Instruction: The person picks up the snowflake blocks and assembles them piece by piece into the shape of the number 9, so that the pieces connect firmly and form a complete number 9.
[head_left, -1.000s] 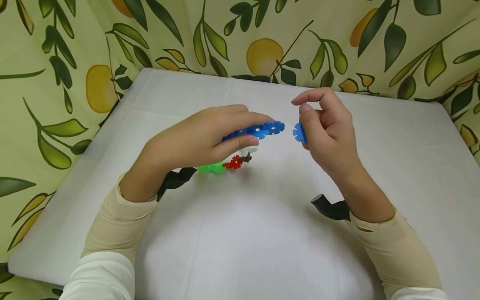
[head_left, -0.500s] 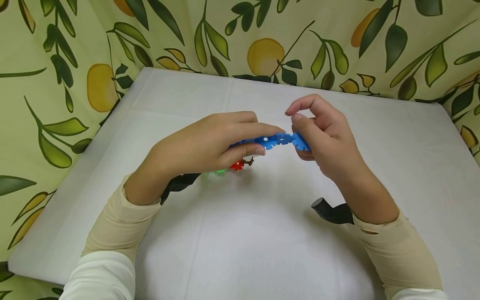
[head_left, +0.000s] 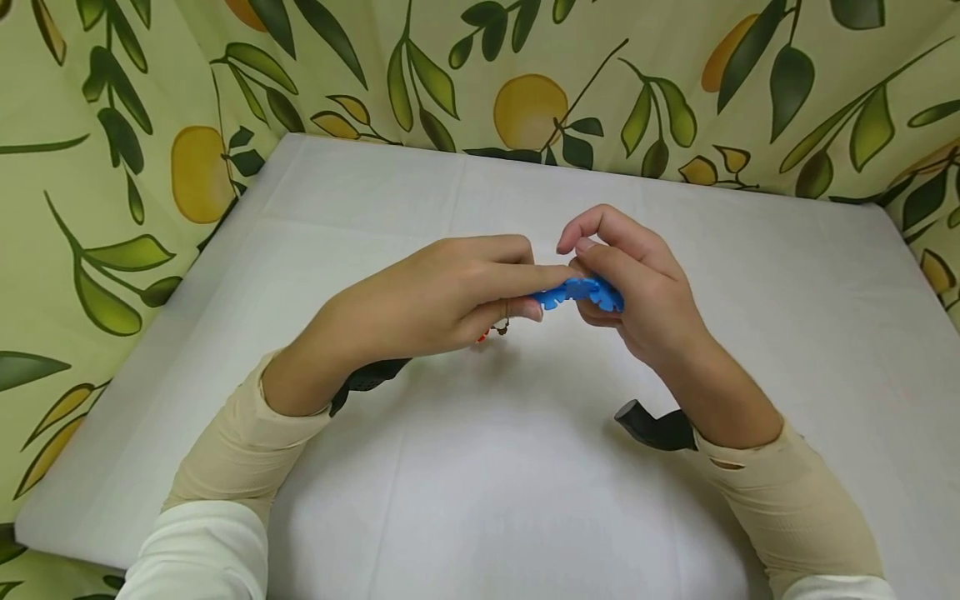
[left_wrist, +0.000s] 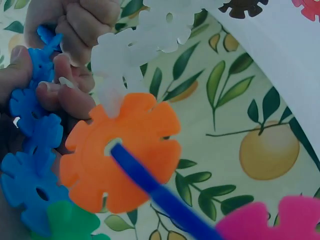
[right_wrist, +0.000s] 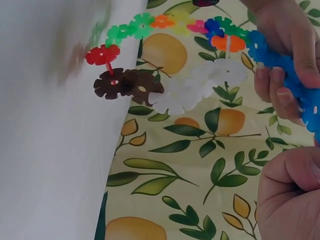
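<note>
A chain of blue notched flower discs (head_left: 579, 291) spans the short space between the two hands. My left hand (head_left: 438, 296) pinches it with thumb below and index finger along the top. At its right end my right hand (head_left: 641, 287) pinches a blue disc that meets the chain; whether the notches interlock cannot be told. The rest of the linked loop hangs below: white discs (right_wrist: 200, 82), brown discs (right_wrist: 112, 84), a red disc (right_wrist: 102, 54), a light green disc (right_wrist: 142, 25) and an orange disc (left_wrist: 120, 155). In the head view my left hand hides most of these.
A white-covered table (head_left: 480, 483) lies under both hands. Patterned leaf-and-fruit cloth (head_left: 420, 75) rises behind it and at the left. Black camera mounts stick out from the wrists, the right mount (head_left: 656, 427) showing most fully.
Both hands have come together and slightly down, the right moving left and the left moving right. The gap between the single blue disc and the blue chain has closed.
</note>
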